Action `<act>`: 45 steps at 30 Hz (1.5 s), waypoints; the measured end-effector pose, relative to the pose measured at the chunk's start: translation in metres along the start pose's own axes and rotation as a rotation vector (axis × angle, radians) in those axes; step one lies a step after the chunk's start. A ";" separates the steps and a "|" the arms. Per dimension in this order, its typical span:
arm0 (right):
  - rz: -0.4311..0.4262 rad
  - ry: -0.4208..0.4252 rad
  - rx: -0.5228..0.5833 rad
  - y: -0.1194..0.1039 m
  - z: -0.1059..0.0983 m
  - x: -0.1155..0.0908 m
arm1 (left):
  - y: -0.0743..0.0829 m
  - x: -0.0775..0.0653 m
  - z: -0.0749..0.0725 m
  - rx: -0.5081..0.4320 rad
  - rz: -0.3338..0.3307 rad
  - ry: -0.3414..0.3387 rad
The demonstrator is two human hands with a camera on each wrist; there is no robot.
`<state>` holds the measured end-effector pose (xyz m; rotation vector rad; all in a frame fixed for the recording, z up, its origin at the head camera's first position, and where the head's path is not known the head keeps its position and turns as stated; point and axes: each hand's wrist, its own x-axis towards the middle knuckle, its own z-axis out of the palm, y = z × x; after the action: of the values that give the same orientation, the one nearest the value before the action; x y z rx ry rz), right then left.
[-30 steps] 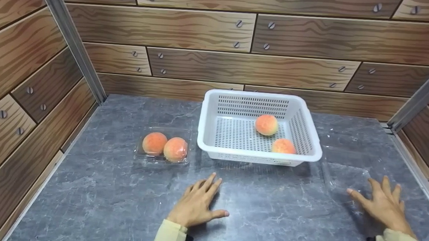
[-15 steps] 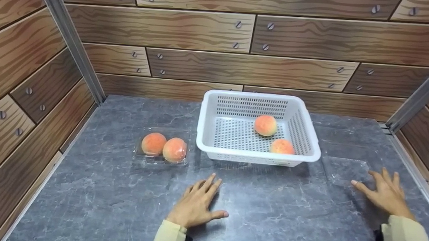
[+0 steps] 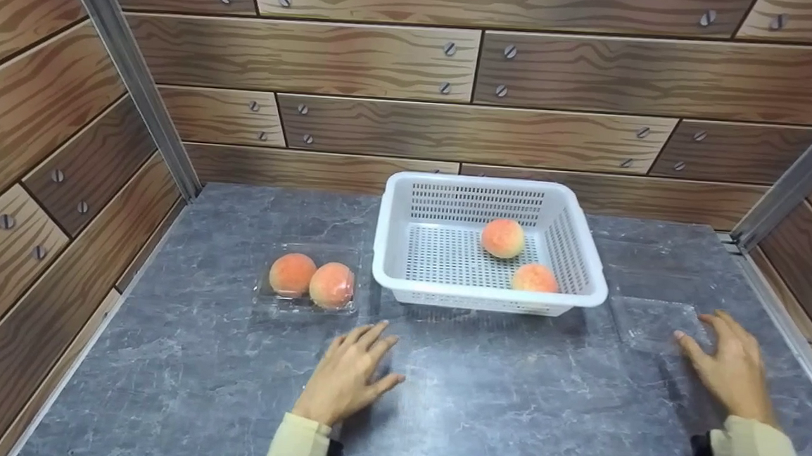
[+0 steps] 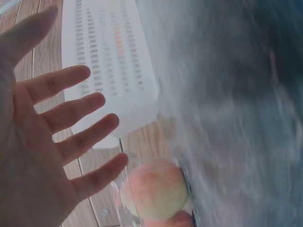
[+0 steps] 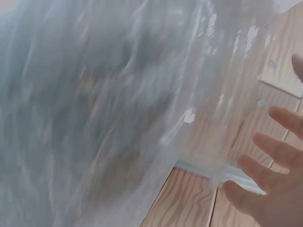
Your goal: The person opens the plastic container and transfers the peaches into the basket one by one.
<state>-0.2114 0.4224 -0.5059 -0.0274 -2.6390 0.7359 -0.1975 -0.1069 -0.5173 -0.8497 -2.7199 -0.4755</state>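
Observation:
My left hand (image 3: 343,383) hovers over the front middle of the table with fingers spread, holding nothing. Beyond it, two peaches (image 3: 292,275) sit in a clear plastic clamshell box (image 3: 306,308). A second clear plastic box (image 3: 658,319), hard to make out against the table, lies right of the basket. Just at its right side is my right hand (image 3: 729,360), thumb and fingers apart; contact is not plain. In the right wrist view, the fingers (image 5: 270,146) are extended near the clear box (image 5: 213,94). The left wrist view shows an empty left palm (image 4: 33,137).
A white slotted plastic basket (image 3: 390,255) stands at the back centre, with one peach (image 3: 503,238) near its middle and another peach (image 3: 535,278) at its front right. Wood-patterned walls (image 3: 381,61) and metal corner posts (image 3: 144,78) border the grey marbled table (image 3: 508,403).
My left hand has shifted a little left, towards the box with the peaches. My right hand has moved slightly forward and right, its fingers closer together. The peaches and basket have stayed put.

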 end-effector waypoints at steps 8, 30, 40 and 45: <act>-0.041 0.253 0.057 -0.038 0.006 -0.002 | -0.013 -0.001 -0.007 0.030 0.025 0.096; -0.339 0.310 0.311 -0.129 0.021 0.007 | -0.043 -0.004 -0.016 0.109 -0.034 0.227; -0.428 0.298 0.363 -0.163 0.035 0.017 | -0.054 -0.008 -0.018 0.134 -0.089 0.221; -0.476 0.253 0.398 -0.181 0.050 0.018 | -0.060 -0.010 -0.019 0.128 -0.120 0.212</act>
<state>-0.2311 0.2440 -0.4475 0.5582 -2.0984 0.9887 -0.2217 -0.1655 -0.5168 -0.5714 -2.5823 -0.3862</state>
